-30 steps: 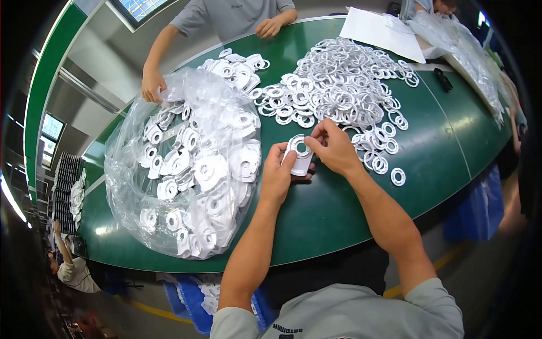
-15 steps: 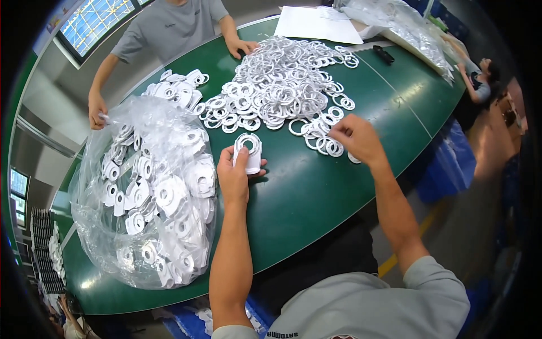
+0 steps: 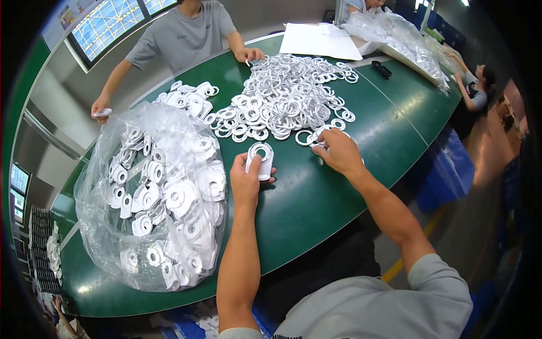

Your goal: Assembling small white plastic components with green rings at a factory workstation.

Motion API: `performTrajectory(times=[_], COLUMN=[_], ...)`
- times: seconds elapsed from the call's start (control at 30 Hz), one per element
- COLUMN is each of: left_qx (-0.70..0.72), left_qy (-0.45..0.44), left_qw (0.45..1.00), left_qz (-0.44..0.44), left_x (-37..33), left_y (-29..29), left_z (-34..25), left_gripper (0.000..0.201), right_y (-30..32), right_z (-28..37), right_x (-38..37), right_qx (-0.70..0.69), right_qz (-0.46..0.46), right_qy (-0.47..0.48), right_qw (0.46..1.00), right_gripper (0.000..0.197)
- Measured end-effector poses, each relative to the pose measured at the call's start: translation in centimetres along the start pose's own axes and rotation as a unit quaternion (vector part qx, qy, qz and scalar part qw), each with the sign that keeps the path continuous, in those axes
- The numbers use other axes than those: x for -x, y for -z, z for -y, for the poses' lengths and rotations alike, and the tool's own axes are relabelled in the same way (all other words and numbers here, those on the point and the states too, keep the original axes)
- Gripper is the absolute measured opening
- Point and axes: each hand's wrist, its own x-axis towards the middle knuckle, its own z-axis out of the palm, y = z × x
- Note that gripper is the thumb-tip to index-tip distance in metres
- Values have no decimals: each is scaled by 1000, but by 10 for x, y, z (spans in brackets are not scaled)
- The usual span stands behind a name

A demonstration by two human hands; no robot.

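Observation:
My left hand [image 3: 247, 179] holds a flat white plastic part [image 3: 259, 163], rounded at the top with a round hole and squared at the bottom. The thumb presses on its face below the hole. At the near edge of the white ring pile [image 3: 291, 96], my right hand [image 3: 341, 151] reaches down with thumb and fingertips closed on a white ring [image 3: 318, 144], partly hidden by the fingers. A loose ring [image 3: 302, 138] lies just left of those fingertips. To the left of my left hand sits a large clear plastic bag [image 3: 93, 226] full of similar white parts [image 3: 179, 199].
Across the green table [image 3: 299, 217], a co-worker [image 3: 192, 37] holds a white part in one hand and touches the ring pile with the other. More white parts [image 3: 189, 100] lie beyond the bag. White sheets [image 3: 320, 40], a black object [image 3: 381, 69] and plastic wrapping [image 3: 395, 37] occupy the far right.
My right hand has moved left and closed on a ring at the pile's near edge. The co-worker's hand beyond the bag has lifted a white part into view. My left hand keeps its part.

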Motion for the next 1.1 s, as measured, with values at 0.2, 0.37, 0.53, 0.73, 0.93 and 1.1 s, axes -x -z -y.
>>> performTrajectory(times=[0.2,0.37,0.53,0.73,0.93,1.1], left_qx=[-9,20,108,159,128,115], left_qy=[4,5,67,89,12,-6], left_qw=[1000,1000,991,981,987,992], left_qz=[4,6,29,72,99,58], left_x=[0,1,-4,-5,-5,-7], left_y=[-2,2,7,7,15,3], left_z=[0,1,-3,0,3,5], left_gripper=[27,23,23,22,25,27], right_y=[-25,-23,15,-17,-14,-13], right_z=[14,12,47,55,69,48], right_x=[-23,-46,-26,-16,-32,-61], right_qx=[80,78,-162,-167,-395,-495], right_qz=[-33,-2,120,109,241,181], right_qy=[89,67,58,235,-90,-148], right_qw=[992,995,978,951,882,837], right_gripper=[21,22,14,10,26,21])
